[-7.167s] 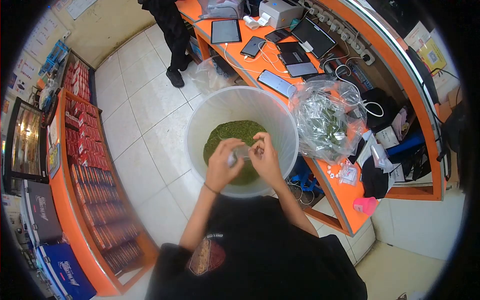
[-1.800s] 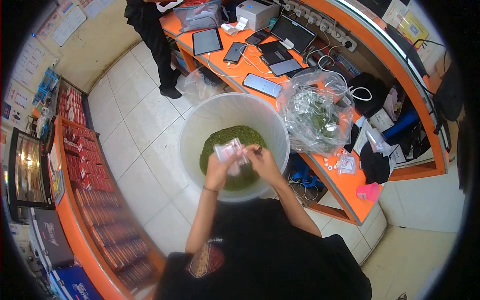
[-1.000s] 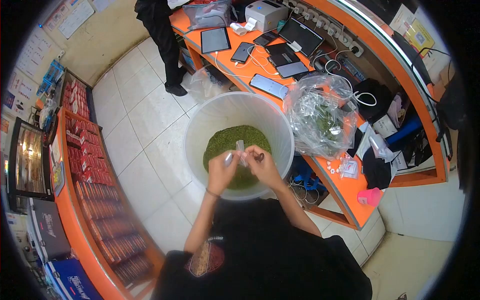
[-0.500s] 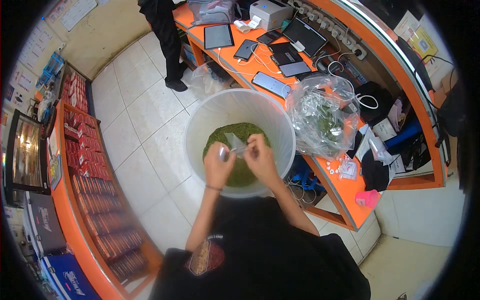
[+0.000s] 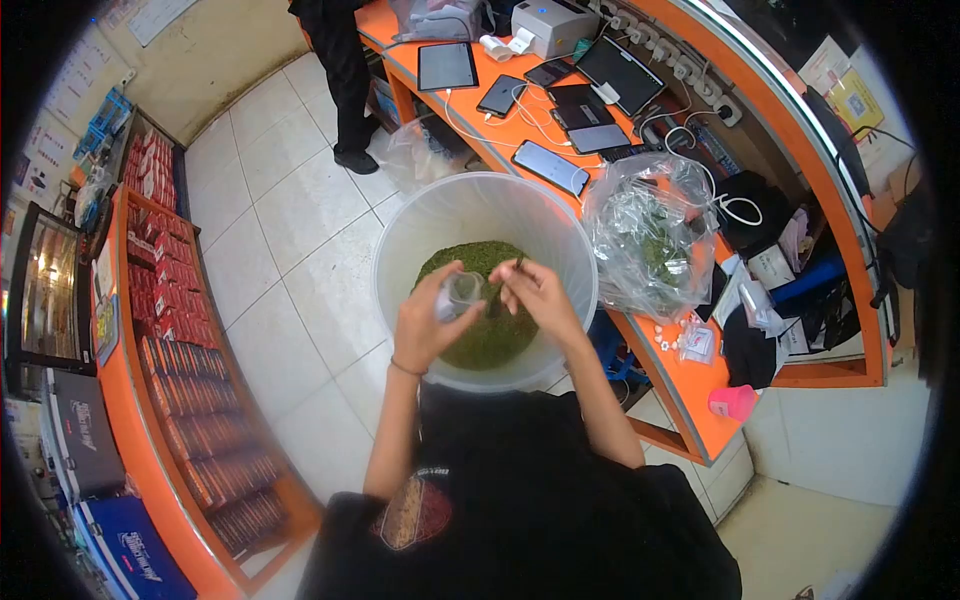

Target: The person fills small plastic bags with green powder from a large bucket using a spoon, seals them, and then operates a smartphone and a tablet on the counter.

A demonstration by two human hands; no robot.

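A large translucent tub (image 5: 395, 240) stands in front of me, with green dried flakes (image 5: 480, 345) in the bottom. Over the flakes, my left hand (image 5: 425, 320) is closed around a small clear plastic cup (image 5: 463, 289), its round mouth tipped toward my right hand. My right hand (image 5: 538, 300) is beside the cup, fingers bent and pinched together. A thin clear bag (image 5: 494, 298) seems to hang from those fingertips, though it barely shows against the green.
To the right runs an orange counter (image 5: 640, 335) with phones, tablets, cables, a label printer (image 5: 549, 27) and a big clear bag (image 5: 655, 235) of green flakes. A pink cup (image 5: 733, 402) sits near its edge. A shelf (image 5: 185, 400) of packs lines the left. Someone's dark-trousered leg (image 5: 345, 90) stands beyond the tub.
Both hands were at the small clear bag, pulling at its opening. My left hand has left the bag and turned the cup upward; my right hand has moved slightly right.
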